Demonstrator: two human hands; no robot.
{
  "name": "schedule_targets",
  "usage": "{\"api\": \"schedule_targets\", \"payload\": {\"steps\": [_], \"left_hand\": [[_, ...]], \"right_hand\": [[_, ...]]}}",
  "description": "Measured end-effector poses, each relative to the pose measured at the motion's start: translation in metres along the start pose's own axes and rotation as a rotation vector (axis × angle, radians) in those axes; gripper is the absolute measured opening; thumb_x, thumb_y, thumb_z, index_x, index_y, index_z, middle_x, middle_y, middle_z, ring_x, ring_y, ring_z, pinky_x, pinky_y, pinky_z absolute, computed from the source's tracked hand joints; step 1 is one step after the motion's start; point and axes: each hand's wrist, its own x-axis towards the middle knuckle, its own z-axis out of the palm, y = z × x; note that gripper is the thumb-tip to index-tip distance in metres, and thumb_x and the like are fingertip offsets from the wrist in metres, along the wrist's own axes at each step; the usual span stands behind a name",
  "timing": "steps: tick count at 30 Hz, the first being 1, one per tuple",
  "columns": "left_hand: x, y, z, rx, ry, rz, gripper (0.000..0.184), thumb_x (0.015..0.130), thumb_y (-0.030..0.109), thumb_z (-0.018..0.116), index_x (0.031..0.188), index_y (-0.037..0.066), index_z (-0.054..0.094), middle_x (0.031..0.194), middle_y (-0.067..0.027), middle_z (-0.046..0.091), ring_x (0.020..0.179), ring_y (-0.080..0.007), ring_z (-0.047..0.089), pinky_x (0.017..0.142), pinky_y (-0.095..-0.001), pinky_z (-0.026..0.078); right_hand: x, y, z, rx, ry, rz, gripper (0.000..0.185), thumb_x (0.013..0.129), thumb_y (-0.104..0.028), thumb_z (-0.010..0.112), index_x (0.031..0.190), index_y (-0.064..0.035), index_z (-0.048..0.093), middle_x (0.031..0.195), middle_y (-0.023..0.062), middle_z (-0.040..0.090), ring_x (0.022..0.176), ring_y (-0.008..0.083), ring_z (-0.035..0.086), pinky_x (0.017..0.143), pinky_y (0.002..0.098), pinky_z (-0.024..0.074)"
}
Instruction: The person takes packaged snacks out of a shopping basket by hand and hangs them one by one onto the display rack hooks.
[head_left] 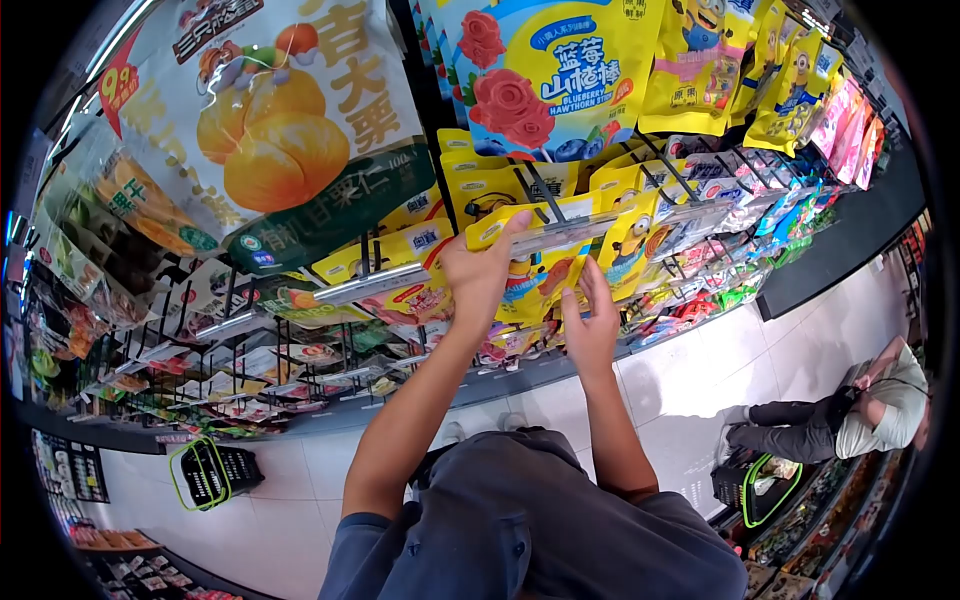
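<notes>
A yellow snack bag [541, 290] with a cartoon Minion hangs at the rack in front of me. My left hand [478, 275] is closed on its upper left side, with the thumb up by the price rail. At the bag's right edge is my right hand [592, 325], its thumb in front and the fingers along the side. Part of the bag's top is hidden behind the clear price rail [570, 235]. Beside it hangs another yellow Minion bag [630, 250], and similar yellow bags sit on the hooks behind.
Above hang a big chestnut bag [290, 130] and a blue-yellow hawthorn stick bag [540, 80]. Metal hooks [535, 190] stick out toward me. On the floor stand a black basket [222, 474] at left and another basket [745, 485] by a person [850, 405] at right.
</notes>
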Motion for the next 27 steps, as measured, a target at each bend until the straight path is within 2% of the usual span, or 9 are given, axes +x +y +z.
{"api": "schedule_targets", "payload": {"steps": [3,6,11,18,20,24,26,27], "left_hand": [[0.002,-0.005,-0.002,0.011,-0.018,0.021,0.036,0.08,0.025,0.081,0.096,-0.005,0.07,0.085,-0.0069,0.071,0.071,-0.0085,0.063,0.062,-0.0235,0.05],[0.003,-0.012,-0.005,0.026,-0.014,0.0,0.036,0.08,0.024,0.08,0.097,-0.006,0.069,0.087,-0.0077,0.071,0.072,-0.0089,0.064,0.063,-0.0238,0.051],[0.002,-0.029,-0.009,0.024,-0.006,0.115,0.032,0.082,0.019,0.078,0.099,-0.007,0.067,0.091,-0.0106,0.072,0.076,-0.0102,0.066,0.065,-0.0242,0.052],[-0.003,-0.026,-0.008,0.018,0.02,0.088,0.031,0.083,0.016,0.077,0.101,-0.006,0.066,0.093,-0.0111,0.071,0.077,-0.0103,0.066,0.066,-0.0244,0.052],[-0.007,-0.028,-0.009,0.122,0.064,0.161,0.032,0.083,0.014,0.076,0.103,-0.007,0.064,0.095,-0.0128,0.071,0.08,-0.0109,0.065,0.068,-0.0246,0.052],[-0.014,-0.045,-0.019,0.075,0.026,0.215,0.038,0.083,0.016,0.076,0.108,-0.006,0.06,0.095,-0.0141,0.07,0.083,-0.0135,0.065,0.071,-0.0273,0.053],[-0.021,-0.048,-0.024,0.165,0.016,0.217,0.047,0.083,0.02,0.076,0.115,-0.006,0.055,0.1,-0.0158,0.068,0.089,-0.0181,0.065,0.08,-0.0298,0.052],[-0.025,-0.05,-0.026,0.167,0.02,0.214,0.047,0.083,0.02,0.076,0.115,-0.006,0.055,0.1,-0.0158,0.068,0.089,-0.0181,0.065,0.08,-0.0298,0.052]], "right_hand": [[-0.001,0.006,-0.001,-0.013,-0.022,-0.008,0.051,0.09,-0.001,0.057,0.137,0.0091,0.041,0.133,0.0248,0.052,0.124,0.0273,0.053,0.104,0.0356,0.0417],[-0.001,0.008,-0.002,-0.021,0.008,-0.044,0.05,0.088,-0.006,0.061,0.133,0.0106,0.045,0.128,0.0257,0.056,0.119,0.0294,0.057,0.1,0.0355,0.0442],[0.002,0.013,-0.001,-0.032,-0.012,-0.071,0.051,0.087,-0.006,0.061,0.133,0.0107,0.045,0.127,0.0252,0.057,0.115,0.029,0.059,0.098,0.0358,0.0463],[0.003,0.012,-0.003,-0.031,-0.031,-0.076,0.052,0.087,-0.006,0.062,0.133,0.0106,0.045,0.127,0.0257,0.056,0.115,0.0297,0.059,0.097,0.0364,0.0475],[0.001,0.016,-0.004,-0.068,-0.042,-0.105,0.052,0.087,-0.005,0.061,0.134,0.0088,0.045,0.13,0.026,0.054,0.116,0.0306,0.058,0.097,0.0363,0.0476],[-0.003,0.008,-0.008,-0.082,-0.074,-0.094,0.051,0.087,-0.003,0.061,0.134,0.0069,0.045,0.134,0.0245,0.05,0.118,0.0304,0.055,0.097,0.0359,0.0469],[-0.005,0.001,-0.008,-0.095,-0.043,-0.132,0.045,0.087,-0.001,0.059,0.129,0.0062,0.048,0.134,0.0214,0.05,0.12,0.0295,0.053,0.099,0.036,0.0455],[-0.008,0.002,-0.008,-0.094,-0.047,-0.13,0.045,0.087,-0.001,0.059,0.129,0.0062,0.048,0.134,0.0214,0.05,0.12,0.0295,0.053,0.099,0.036,0.0455]]}}
